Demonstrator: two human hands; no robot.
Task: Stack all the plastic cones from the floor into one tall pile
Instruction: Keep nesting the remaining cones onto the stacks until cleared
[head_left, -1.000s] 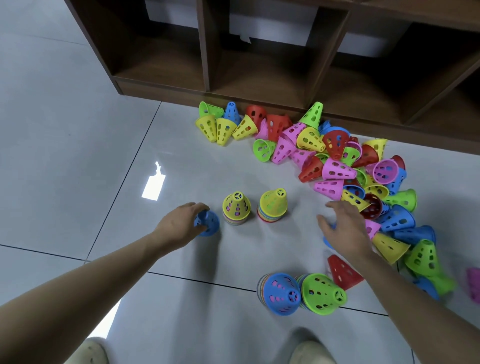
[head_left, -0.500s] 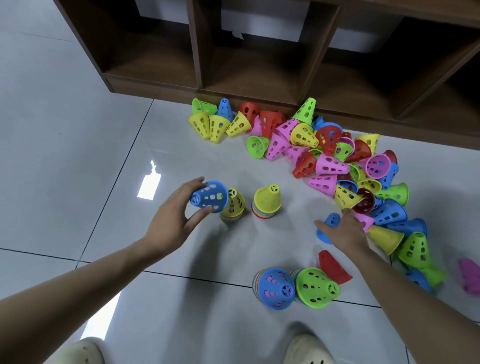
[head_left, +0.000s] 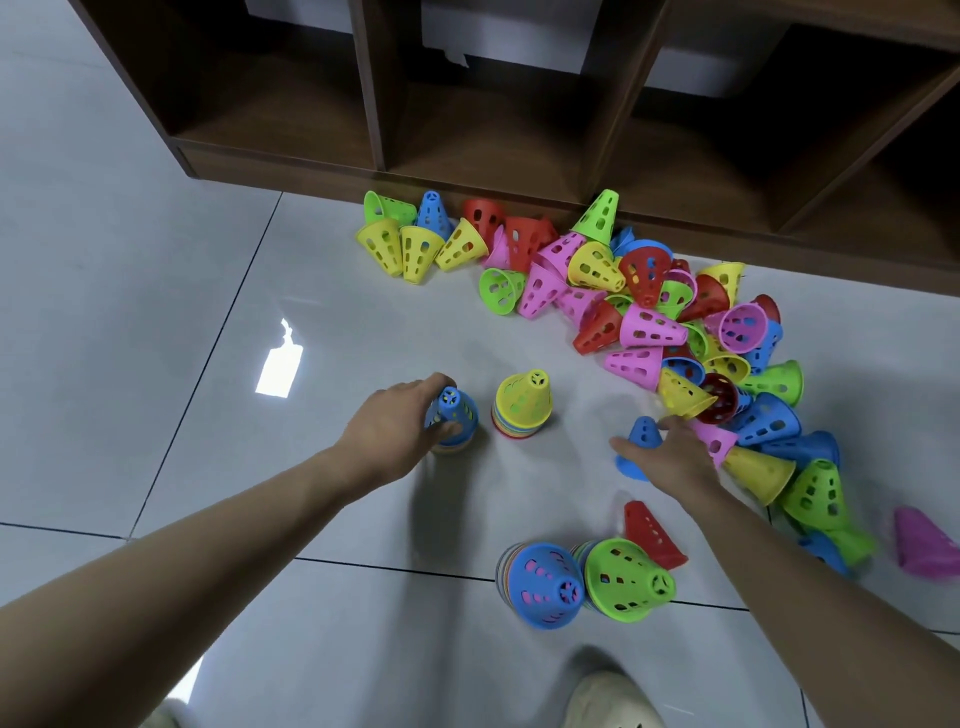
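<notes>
Down on the grey tiled floor (head_left: 156, 312), the left hand (head_left: 395, 426) grasps a blue cone (head_left: 453, 410), fingers and thumb curled round its sides; the cone sits upright on top of a short pile whose lower rims peek out beneath it. Just beside it, toward the shelf, stands a second short pile topped by a yellow cone (head_left: 522, 402), with striped rims of several colours at its base.

The right hand (head_left: 670, 457) reaches over another blue cone (head_left: 641, 447) that stands upright at the edge of the loose heap; thumb and fingers are spread around it and touching it, but whether they have clenched on it cannot be told.

A big heap of loose cones (head_left: 649, 312), yellow, pink, red, green and blue, lies scattered along the foot of a dark wooden shelf (head_left: 493, 130), most tipped on their sides. A single red cone (head_left: 649, 535) lies on its side near the right forearm. Nearest the person, two tilted piles lean together, one capped by a blue cone (head_left: 545, 584) and one by a green cone (head_left: 626, 579). A pink cone (head_left: 922, 540) lies apart at the right edge of the view. A pale shoe (head_left: 608, 699) shows at the bottom.
</notes>
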